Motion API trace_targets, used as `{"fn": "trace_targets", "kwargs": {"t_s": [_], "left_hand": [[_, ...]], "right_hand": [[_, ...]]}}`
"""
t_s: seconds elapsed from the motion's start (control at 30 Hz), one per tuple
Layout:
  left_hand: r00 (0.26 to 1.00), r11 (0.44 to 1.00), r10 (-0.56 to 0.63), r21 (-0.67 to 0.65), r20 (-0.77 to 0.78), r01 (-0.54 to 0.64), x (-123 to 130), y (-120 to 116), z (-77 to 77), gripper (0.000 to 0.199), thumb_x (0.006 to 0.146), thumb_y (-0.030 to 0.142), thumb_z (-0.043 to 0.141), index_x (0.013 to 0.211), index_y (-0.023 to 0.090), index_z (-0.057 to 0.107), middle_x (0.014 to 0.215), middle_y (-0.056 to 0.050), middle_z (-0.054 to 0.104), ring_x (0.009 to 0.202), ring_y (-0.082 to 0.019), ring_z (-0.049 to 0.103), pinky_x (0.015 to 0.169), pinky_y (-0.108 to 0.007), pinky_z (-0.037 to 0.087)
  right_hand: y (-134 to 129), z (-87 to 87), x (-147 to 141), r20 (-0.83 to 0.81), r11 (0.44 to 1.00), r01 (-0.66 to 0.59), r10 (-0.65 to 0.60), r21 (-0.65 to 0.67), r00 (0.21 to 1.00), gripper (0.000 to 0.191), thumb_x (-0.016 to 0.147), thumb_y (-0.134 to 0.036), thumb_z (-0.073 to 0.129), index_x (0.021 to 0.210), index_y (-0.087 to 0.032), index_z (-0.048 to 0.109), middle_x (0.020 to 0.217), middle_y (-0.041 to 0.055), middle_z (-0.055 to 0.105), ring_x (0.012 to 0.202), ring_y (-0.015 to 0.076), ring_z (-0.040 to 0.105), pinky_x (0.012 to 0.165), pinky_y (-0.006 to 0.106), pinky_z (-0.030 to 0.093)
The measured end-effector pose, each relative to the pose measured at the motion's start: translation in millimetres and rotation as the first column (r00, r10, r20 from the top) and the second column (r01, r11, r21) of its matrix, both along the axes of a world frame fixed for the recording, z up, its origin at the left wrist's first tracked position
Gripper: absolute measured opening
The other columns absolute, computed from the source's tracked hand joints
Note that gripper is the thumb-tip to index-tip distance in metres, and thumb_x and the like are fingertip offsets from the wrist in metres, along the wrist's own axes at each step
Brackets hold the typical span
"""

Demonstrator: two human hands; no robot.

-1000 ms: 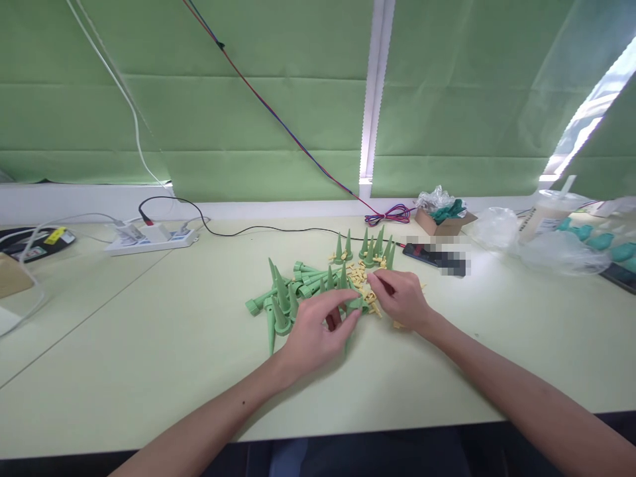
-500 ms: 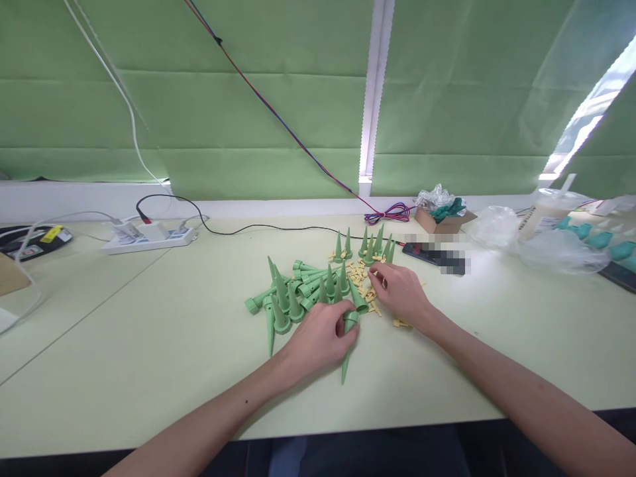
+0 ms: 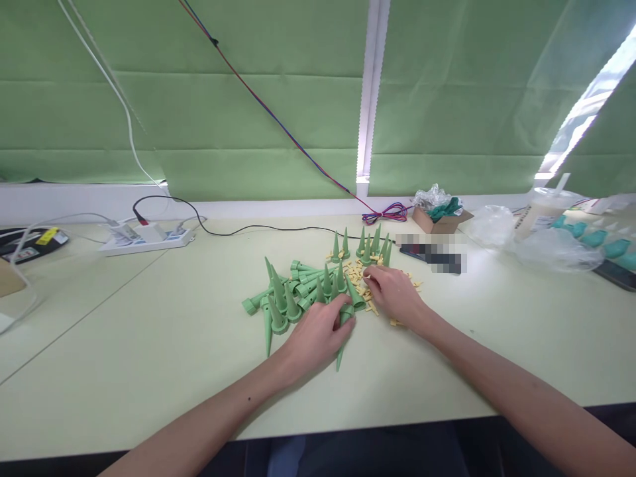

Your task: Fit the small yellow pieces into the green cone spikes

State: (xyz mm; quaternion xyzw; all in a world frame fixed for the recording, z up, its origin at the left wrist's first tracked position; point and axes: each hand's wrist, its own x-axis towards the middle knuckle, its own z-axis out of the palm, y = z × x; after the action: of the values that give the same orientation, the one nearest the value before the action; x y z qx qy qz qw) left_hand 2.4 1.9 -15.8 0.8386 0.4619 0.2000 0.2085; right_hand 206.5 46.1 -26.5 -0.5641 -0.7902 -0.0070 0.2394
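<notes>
My left hand (image 3: 322,331) is closed round a green plastic spike (image 3: 340,356), its capped end up by my fingers and its thin point toward the table's front edge. My right hand (image 3: 395,295) has its fingertips pinched together over a heap of small yellow plastic pieces (image 3: 356,273); what sits between the fingertips is hidden. Left of the heap lies a pile of green spikes (image 3: 309,273), some standing on their caps, others on their sides. More standing green spikes (image 3: 368,250) are behind the yellow pieces.
A phone (image 3: 432,257) on a black cable lies behind my right hand. Further back are a small cardboard box (image 3: 437,222) with a green item, a plastic cup (image 3: 539,212) and clear bags. A white power strip (image 3: 149,244) sits at the left rear.
My left hand and the green spike in it have shifted slightly up and left. My right hand has moved a little lower and left over the yellow pieces.
</notes>
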Motion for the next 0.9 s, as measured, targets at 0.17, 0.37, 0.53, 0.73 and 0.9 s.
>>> {"fn": "trace_targets", "kwargs": {"t_s": [0.17, 0.37, 0.53, 0.73, 0.9], "left_hand": [[1.0, 1.0, 0.005, 0.006, 0.013, -0.005, -0.2, -1.0, 1.2, 0.031, 0.094, 0.031, 0.047, 0.122, 0.023, 0.055, 0.055, 0.006, 0.051, 0.053, -0.016, 0.049, 0.053, -0.025, 0.03], [0.993, 0.999, 0.01, 0.047, 0.118, -0.016, 0.9, -2.9, 4.3, 0.031, 0.096, 0.031, 0.046, 0.124, 0.022, 0.052, 0.054, 0.008, 0.046, 0.049, -0.012, 0.043, 0.054, -0.024, 0.033], [0.983, 0.994, -0.016, 0.109, 0.182, -0.004, 0.6, -2.8, 2.2, 0.027, 0.096, 0.029, 0.045, 0.12, 0.021, 0.054, 0.054, 0.009, 0.043, 0.047, -0.011, 0.04, 0.052, -0.022, 0.033], [0.989, 0.992, -0.04, 0.125, 0.141, 0.023, 0.5, -2.6, 0.4, 0.028, 0.095, 0.029, 0.045, 0.12, 0.021, 0.055, 0.055, 0.008, 0.044, 0.047, -0.011, 0.04, 0.053, -0.023, 0.033], [0.991, 0.992, -0.044, 0.12, 0.127, 0.029, 0.3, -2.7, -0.2, 0.028, 0.096, 0.03, 0.044, 0.12, 0.022, 0.055, 0.054, 0.008, 0.043, 0.047, -0.011, 0.039, 0.053, -0.022, 0.033]], "right_hand": [[-1.1, 1.7, -1.6, -0.032, 0.995, -0.101, 0.101, -0.002, 0.994, 0.024, 0.097, -0.016, 0.044, 0.085, -0.016, 0.064, 0.081, 0.0064, 0.065, 0.075, 0.0179, 0.058, 0.063, 0.026, 0.034], [0.0, -0.2, -0.8, -0.07, 0.987, -0.161, 0.159, -0.028, 0.985, 0.019, 0.094, -0.011, 0.048, 0.089, -0.016, 0.066, 0.086, 0.007, 0.065, 0.082, 0.0191, 0.059, 0.07, 0.028, 0.039], [0.3, -1.3, 0.5, -0.093, 0.977, -0.21, 0.206, -0.043, 0.974, 0.016, 0.092, -0.01, 0.052, 0.093, -0.017, 0.067, 0.09, 0.0084, 0.065, 0.091, 0.0212, 0.059, 0.077, 0.03, 0.042], [-0.4, -1.6, 0.6, -0.118, 0.971, -0.227, 0.218, -0.071, 0.969, 0.015, 0.092, -0.009, 0.052, 0.085, -0.016, 0.064, 0.088, 0.0079, 0.062, 0.092, 0.0215, 0.056, 0.079, 0.031, 0.042], [-0.7, -1.8, 0.0, -0.121, 0.973, -0.214, 0.203, -0.091, 0.972, 0.013, 0.092, -0.01, 0.052, 0.083, -0.017, 0.058, 0.083, 0.0057, 0.059, 0.086, 0.0201, 0.053, 0.075, 0.03, 0.04]]}}
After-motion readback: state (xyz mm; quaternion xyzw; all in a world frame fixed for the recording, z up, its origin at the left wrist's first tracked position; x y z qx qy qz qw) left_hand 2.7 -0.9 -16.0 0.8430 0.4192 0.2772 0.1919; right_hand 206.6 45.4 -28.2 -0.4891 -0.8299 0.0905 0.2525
